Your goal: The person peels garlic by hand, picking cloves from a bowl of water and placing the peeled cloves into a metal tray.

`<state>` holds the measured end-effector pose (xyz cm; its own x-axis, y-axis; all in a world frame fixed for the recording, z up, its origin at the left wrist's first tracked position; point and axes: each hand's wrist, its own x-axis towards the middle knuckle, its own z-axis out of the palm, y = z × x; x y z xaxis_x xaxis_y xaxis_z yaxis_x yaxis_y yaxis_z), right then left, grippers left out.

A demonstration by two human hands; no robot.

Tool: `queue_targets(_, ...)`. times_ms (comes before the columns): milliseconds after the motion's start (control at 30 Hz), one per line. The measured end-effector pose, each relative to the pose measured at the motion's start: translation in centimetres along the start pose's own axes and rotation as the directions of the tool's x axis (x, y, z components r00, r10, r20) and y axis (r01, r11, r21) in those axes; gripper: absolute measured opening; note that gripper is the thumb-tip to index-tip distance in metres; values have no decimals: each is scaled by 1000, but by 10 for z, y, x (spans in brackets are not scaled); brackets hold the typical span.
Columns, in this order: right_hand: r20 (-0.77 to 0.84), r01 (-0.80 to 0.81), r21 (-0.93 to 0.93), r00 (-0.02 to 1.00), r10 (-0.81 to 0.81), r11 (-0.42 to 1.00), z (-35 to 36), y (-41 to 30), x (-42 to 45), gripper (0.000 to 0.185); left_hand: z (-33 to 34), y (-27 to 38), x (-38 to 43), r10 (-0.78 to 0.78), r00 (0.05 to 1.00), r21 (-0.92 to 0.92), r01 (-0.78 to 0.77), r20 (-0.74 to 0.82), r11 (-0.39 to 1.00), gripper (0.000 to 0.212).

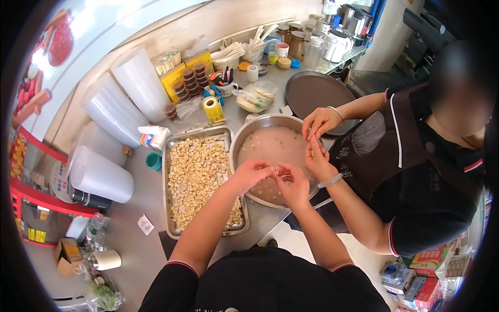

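My left hand (255,176) and my right hand (291,183) meet over a large round metal basin (235,146) of cloudy pinkish-brown liquid. Between their fingertips is a small pale round piece (276,173), perhaps a nut or seed; which hand bears it more is not plain. Some pale pieces and dark bits float in the liquid. Left of the basin, touching or nearly touching it, lies a rectangular steel tray (167,187) with many pale yellow pieces (195,171) spread in it. A co-worker's two hands (317,142) are held together above the basin's right side, fingertips pinched.
The co-worker (413,156) in a dark apron stands at the right. A round brown tray (319,91) lies behind the basin. Stacked plastic lids or bowls (103,173), a tissue pack (155,137), a teal cup (153,160) and a yellow label roll (212,109) stand on the metal counter (136,249).
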<state>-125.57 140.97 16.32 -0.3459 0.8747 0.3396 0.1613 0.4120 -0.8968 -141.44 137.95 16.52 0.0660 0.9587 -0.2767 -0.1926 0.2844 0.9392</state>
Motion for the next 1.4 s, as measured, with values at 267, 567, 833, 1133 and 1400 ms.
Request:
queue_targets(267, 25, 17, 63, 1000, -18, 998, -2, 8, -2, 18, 0, 5, -2, -25, 1000, 139, 26, -5, 990, 19)
queue_targets(567, 13, -54, 89, 998, 53, 995, -3, 5, 1, 18, -5, 4, 5, -150, 984, -213, 166, 93, 963, 23)
queue_targets(833, 147, 4, -30, 989, 1, 1000, -2, 5, 5, 26, -3, 7, 6, -142, 990, -415, 137, 20, 899, 19)
queue_targets(1133, 470, 54, -310, 876, 104, 949, 9, 11, 8, 22, -8, 2, 8, -52, 994, -589, -13, -93, 808, 19)
queue_targets(1400, 525, 25, -338, 835, 166, 941, 20, 24, 9, 15, -11, 1, 7, -9, 998, -595, -33, -68, 803, 16)
